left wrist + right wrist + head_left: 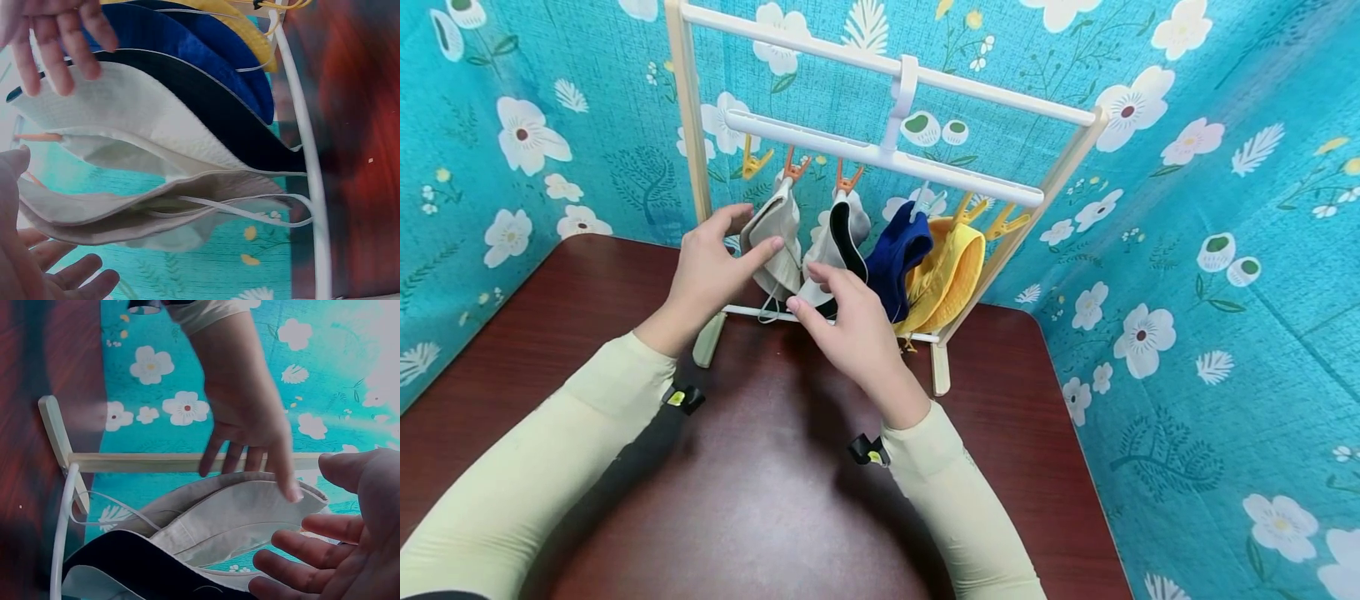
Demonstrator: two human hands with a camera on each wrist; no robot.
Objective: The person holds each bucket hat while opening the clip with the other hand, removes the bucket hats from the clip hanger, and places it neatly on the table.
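My left hand [711,262] is beside the beige hat [778,237] at the left end of a small drying rack, thumb overlapping its brim and fingers behind its outer edge. The right hand [857,329] hovers before the grey-white hat with a black lining [827,250], its fingers spread and slightly bent. Neither hand grips anything. In the left wrist view, the beige hat [125,215] hangs with a thin cord loop [262,215] by the rack's lower bar. From the right wrist view, the left thumb lies along the beige hat [237,512]. Orange clothespins [795,167] hold both hats.
Farther right hang a navy hat [895,258] on a pale blue clothespin and a yellow hat [951,271] on a yellow one. Spare yellow clothespins [754,158] hang at both ends. The wooden rack [688,108] stands on a dark red table [760,492] before a floral curtain [1150,275].
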